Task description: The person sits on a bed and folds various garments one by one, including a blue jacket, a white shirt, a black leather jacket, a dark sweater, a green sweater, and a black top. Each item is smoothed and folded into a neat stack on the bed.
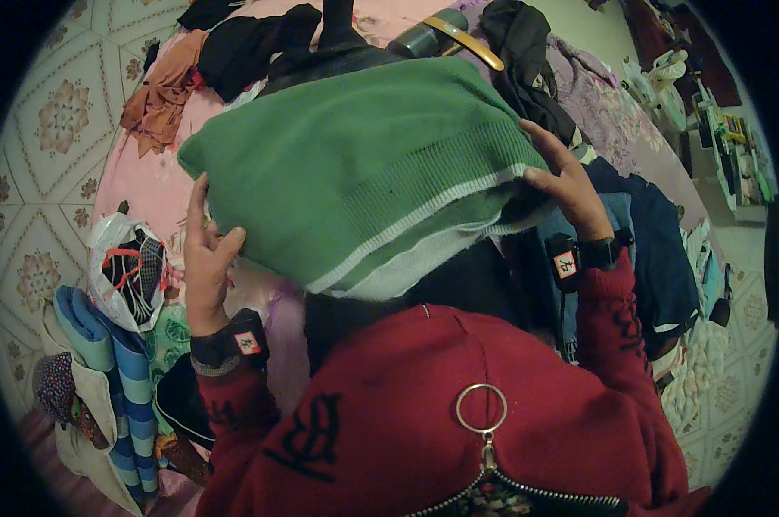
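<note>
A green knitted garment (337,155), folded over, with a ribbed hem edged in white, is spread before me above my lap. At its left edge is my left hand (211,258), thumb and fingers touching the cloth. The right edge is pinched between the thumb and fingers of my right hand (567,181). White knit cloth shows under the hem. Both wrists wear black bands with small marked tags. Part of the bedding and the dark cloth beneath is hidden by the garment.
Black clothing (253,52) and a brown crumpled cloth (163,97) lie beyond on the pink bedding (131,174). A dark cylindrical object with an orange handle (467,42) is at the top. A white plastic bag (105,239) stands left; dark blue clothing (660,245) lies right.
</note>
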The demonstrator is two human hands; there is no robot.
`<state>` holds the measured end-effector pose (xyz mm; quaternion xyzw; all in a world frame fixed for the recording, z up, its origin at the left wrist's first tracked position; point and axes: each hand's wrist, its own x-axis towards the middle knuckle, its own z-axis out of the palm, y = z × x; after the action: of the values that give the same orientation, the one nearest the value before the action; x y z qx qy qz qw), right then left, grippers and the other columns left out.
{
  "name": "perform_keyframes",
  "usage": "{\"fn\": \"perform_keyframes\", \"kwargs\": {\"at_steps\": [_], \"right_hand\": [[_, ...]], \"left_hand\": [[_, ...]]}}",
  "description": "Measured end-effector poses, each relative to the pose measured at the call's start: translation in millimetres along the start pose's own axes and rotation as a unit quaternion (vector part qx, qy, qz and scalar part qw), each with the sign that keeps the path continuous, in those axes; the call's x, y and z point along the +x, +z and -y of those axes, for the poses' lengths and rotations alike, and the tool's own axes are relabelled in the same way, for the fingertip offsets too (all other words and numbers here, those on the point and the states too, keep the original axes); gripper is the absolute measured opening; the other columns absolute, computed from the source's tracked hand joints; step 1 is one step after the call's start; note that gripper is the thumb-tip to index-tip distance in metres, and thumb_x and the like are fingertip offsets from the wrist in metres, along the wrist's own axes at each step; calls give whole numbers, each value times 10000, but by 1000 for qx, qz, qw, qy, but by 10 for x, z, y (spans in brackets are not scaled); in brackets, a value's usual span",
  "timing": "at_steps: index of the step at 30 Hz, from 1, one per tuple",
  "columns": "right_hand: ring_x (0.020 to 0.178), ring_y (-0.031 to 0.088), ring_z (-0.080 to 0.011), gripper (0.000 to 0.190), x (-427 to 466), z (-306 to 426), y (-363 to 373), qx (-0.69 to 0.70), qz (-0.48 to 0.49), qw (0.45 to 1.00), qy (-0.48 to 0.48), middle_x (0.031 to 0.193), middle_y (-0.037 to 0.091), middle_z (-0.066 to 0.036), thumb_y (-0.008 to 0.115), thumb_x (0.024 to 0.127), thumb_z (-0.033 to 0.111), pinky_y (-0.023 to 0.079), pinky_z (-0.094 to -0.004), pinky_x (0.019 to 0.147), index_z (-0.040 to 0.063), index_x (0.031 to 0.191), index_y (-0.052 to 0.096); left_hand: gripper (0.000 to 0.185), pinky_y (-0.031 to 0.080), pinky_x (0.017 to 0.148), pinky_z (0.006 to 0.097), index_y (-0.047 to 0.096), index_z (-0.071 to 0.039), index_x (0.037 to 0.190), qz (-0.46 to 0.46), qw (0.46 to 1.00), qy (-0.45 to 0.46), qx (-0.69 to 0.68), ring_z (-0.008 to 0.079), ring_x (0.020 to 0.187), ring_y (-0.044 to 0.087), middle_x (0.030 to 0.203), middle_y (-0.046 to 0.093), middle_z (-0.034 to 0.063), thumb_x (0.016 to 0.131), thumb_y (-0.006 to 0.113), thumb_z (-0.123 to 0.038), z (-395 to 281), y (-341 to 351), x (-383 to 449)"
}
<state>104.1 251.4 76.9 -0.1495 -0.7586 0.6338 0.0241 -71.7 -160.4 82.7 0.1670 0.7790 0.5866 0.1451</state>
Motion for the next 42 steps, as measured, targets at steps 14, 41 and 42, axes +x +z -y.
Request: {"fn": "perform_keyframes", "kwargs": {"at_steps": [14,41,42], "right_hand": [[1009,550,-173,266,-127,-242,-199,-44,-190,965,-173,1043,612,-89,445,697,-75,389,-276,919,2,889,613],[975,548,-156,509,226,-311,102,97,-58,992,55,1107,568,-84,615,800,115,423,-268,865,-16,1259,436],[952,558,-152,493,213,-261,107,93,-82,990,69,1090,577,-79,608,797,96,433,-265,848,-12,1250,446]], "left_hand": [[566,422,934,318,356,-4,1327,-88,982,39,-164,216,1091,516,1281,450,147,810,579,-56,-81,-12,103],[553,423,904,311,385,18,1286,-77,979,10,-190,188,1026,529,1158,529,103,777,593,-41,-39,272,90],[534,427,898,309,403,20,1272,-82,978,-4,-189,185,1013,536,1143,541,101,776,590,-36,-94,270,125]]}}
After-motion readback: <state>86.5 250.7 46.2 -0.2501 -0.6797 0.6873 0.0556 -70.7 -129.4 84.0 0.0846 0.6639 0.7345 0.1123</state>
